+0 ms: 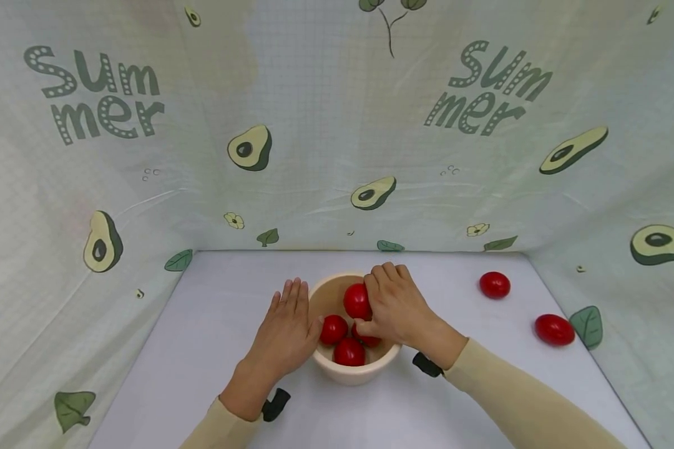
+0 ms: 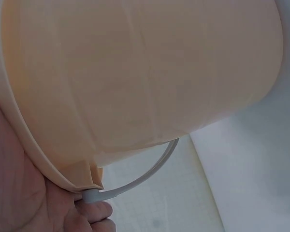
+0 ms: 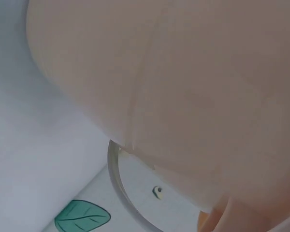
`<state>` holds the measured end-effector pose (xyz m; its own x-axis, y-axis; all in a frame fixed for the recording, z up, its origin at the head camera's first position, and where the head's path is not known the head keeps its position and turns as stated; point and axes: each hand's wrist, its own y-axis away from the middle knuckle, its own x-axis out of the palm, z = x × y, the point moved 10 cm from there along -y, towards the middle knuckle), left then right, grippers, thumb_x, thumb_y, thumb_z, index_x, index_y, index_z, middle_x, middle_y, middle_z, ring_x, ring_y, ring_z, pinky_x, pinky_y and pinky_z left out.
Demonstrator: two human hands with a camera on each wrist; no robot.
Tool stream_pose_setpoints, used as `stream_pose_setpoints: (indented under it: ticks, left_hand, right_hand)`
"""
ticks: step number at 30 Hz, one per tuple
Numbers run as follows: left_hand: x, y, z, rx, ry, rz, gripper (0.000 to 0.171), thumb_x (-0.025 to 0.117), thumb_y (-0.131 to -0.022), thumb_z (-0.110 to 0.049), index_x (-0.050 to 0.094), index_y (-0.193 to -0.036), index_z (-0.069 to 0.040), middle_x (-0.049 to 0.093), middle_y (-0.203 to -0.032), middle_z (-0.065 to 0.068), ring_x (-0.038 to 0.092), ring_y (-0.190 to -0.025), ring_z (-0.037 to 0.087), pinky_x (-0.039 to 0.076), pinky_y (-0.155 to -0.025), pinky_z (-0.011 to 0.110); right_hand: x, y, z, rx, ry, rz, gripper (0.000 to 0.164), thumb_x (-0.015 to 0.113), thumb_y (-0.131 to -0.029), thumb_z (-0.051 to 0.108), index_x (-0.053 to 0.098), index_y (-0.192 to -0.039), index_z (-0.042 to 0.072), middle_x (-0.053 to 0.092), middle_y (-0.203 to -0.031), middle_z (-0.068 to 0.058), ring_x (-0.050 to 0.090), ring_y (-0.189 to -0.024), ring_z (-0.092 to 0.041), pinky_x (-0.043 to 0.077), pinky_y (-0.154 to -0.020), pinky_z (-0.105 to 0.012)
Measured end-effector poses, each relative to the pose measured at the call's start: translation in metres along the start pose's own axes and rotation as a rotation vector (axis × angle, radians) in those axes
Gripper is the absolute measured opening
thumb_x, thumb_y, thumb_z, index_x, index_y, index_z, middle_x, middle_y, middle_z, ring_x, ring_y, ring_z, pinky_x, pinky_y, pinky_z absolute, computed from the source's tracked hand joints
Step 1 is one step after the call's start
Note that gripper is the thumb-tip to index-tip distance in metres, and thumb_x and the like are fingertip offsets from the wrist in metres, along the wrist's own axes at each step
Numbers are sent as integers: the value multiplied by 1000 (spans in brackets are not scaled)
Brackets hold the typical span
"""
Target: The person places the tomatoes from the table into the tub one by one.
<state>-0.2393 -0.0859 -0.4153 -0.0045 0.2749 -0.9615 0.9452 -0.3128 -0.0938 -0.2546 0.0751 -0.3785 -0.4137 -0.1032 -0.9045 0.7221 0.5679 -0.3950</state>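
Note:
A cream plastic bucket (image 1: pixel 351 374) stands on the table with several glossy red balls (image 1: pixel 349 353) inside. My left hand (image 1: pixel 285 333) lies along its left side with the fingers straight and the thumb at the rim. In the left wrist view, the palm (image 2: pixel 14 193) touches the rim near the bucket's handle (image 2: pixel 145 176). On the right, my right hand (image 1: pixel 400 307) grips the rim, fingers bent, thumb reaching inward over a red ball. Another red ball (image 1: pixel 357 301) sits higher, against its index finger. The right fingertips are hidden; the right wrist view shows bucket wall (image 3: pixel 183 96).
Two more red balls, oval-looking, lie at the right of the white table (image 1: pixel 455 399): one farther back (image 1: pixel 495 285), one near the right edge (image 1: pixel 554 330). A printed avocado curtain (image 1: pixel 314 93) encloses the back and sides.

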Motion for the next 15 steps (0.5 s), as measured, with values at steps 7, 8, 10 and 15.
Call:
stream_pose_setpoints:
  ticks: [7,8,10,15]
  left_hand:
    - [3,1,-1,0,-9,18,76,48,-108,-42,30,-161,9,28,-170,27,21,-161,42,22,-129,58]
    - [3,1,-2,0,-6,19,76,48,-108,-42,30,-161,9,28,-170,27,21,-161,42,22,-129,59]
    - [2,2,-2,-1,4,16,76,49,-108,-42,30,-161,9,29,-170,27,22,-161,42,22,-129,59]
    - [2,2,-1,-9,21,6,77,49,-108,-42,30,-161,10,28,-170,27,21,-161,42,22,-129,59]
  right_hand:
    - [1,5,2,-23,28,-33,55,74,-82,55,60,-98,5,56,-90,-8,54,-93,-29,43,-80,-44]
    - [0,6,1,-22,28,-43,54,74,-82,54,60,-97,5,56,-89,-8,54,-92,-29,43,-80,-44]
    - [-2,7,1,-18,21,-63,51,74,-82,52,60,-96,5,57,-89,-8,55,-93,-29,43,-80,-44]
    - [-9,8,-3,-10,10,-121,55,73,-84,54,63,-102,3,62,-96,-11,58,-97,-31,45,-82,-47]
